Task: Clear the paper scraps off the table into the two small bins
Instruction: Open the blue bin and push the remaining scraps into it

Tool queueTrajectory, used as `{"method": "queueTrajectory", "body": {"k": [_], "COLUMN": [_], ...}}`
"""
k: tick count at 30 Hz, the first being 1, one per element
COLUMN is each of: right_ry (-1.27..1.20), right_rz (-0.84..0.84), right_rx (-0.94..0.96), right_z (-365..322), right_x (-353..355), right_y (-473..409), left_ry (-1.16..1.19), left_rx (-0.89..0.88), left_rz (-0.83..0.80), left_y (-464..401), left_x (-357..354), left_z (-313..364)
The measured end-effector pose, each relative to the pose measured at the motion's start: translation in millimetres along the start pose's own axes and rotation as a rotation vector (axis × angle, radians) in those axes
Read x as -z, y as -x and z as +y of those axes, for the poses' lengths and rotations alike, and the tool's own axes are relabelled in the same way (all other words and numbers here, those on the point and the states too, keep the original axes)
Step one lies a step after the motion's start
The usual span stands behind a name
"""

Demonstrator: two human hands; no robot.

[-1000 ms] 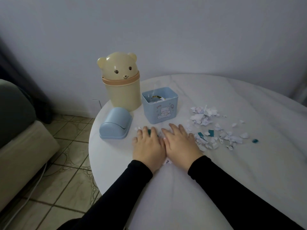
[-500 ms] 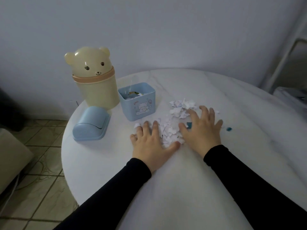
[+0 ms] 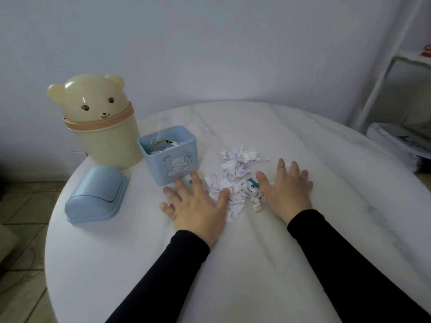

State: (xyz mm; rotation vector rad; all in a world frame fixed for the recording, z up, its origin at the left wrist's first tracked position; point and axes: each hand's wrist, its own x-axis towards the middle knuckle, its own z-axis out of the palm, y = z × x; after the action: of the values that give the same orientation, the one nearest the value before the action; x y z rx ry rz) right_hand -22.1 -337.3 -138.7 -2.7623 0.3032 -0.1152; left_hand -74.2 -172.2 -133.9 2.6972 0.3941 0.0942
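1. Both hands have parted since the earlier frames, herding the paper scraps (image 3: 235, 183) into one heap between them on the counter (image 3: 303, 264).
2. Left hand (image 3: 196, 206) and right hand (image 3: 285, 191) lie flat, fingers spread, gripping nothing.
3. Blue bin (image 3: 169, 153) stands open, just beside the heap; bear bin (image 3: 102, 122) is lidded.
4. Risk: a hasty scoop would likely scatter light scraps off the edge.

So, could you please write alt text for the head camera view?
Two hands, left and right, lie flat on a white table flanking a pile of paper scraps. Behind sit an open blue bin, its lid and a bear-shaped bin.
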Motion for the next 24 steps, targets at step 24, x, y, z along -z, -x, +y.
{"method": "queueTrajectory", "body": {"k": [24], "right_ry": [-0.492], "right_rz": [0.025], "right_rx": [0.516], "right_z": [2], "right_x": [3], "right_y": [-75], "left_ry": [0.209], "left_rx": [-0.503], "left_rz": [0.101], "left_y": [-73], "left_x": [-16], "left_z": [43]}}
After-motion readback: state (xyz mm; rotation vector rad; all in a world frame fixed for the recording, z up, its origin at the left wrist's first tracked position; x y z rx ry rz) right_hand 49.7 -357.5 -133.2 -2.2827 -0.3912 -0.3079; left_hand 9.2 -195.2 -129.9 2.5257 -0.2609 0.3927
